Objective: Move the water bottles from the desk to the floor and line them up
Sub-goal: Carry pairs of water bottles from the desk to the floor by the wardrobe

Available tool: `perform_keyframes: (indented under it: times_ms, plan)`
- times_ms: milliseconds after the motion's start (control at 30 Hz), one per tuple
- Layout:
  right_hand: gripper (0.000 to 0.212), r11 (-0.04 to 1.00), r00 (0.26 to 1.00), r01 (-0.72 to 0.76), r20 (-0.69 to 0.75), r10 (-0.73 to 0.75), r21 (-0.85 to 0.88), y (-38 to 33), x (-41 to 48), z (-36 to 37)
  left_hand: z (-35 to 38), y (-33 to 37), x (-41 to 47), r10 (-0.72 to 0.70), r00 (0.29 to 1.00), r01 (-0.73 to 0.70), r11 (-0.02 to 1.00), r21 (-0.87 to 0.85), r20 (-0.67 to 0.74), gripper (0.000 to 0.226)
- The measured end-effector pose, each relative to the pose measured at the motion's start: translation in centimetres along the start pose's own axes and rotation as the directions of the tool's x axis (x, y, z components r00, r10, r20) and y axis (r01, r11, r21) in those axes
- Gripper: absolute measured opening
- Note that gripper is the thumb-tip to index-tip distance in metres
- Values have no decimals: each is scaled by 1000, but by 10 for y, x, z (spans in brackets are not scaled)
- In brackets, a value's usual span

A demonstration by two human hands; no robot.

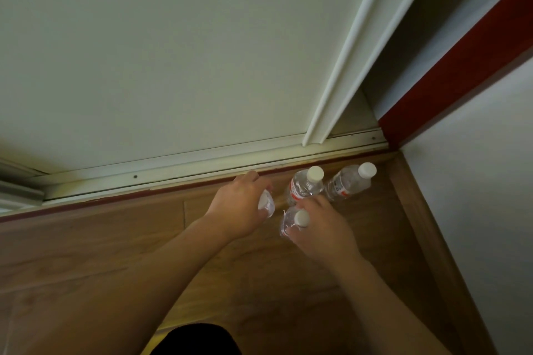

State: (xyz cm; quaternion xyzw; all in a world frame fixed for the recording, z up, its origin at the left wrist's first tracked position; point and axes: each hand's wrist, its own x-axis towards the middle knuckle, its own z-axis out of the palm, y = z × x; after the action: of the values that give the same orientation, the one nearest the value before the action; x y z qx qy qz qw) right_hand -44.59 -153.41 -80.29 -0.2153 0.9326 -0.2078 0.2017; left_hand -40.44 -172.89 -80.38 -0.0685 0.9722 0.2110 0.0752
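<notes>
On the wood floor [115,239] by the sliding-door track [173,170], 2 water bottles stand upright, caps on: corner bottle [349,181] nearest the wall, 2nd bottle [305,186] just left of it. L hand [239,207] grips a 3rd bottle [264,202]; R hand [320,228] grips a 4th bottle [294,222] just in front of the pair. Can't tell if the held ones touch the floor.

Home room corner: wood-look floor [86,253], white sliding closet door [144,52], baseboard [427,210].
</notes>
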Motion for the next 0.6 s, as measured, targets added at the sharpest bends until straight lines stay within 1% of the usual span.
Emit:
perform_keyframes:
  times_ms: [200,333,433,600]
  plan:
    - [44,999,1000,14,7,-14,-43,-7,-6,-27,-21,8,-12,28,999,-29,999,-28,-40,48]
    - [53,998,999,46,-18,-47,-34,-23,-16,-56,-50,22,-27,13,998,-14,1000,-7,-59,59]
    - [54,998,998,52,-29,-53,-30,-39,-29,-88,-82,38,-42,-18,998,18,1000,-9,-67,64]
    - [52,997,996,74,-46,-75,-32,-70,-66,-161,-154,79,-72,-9,994,6,1000,-30,-105,61]
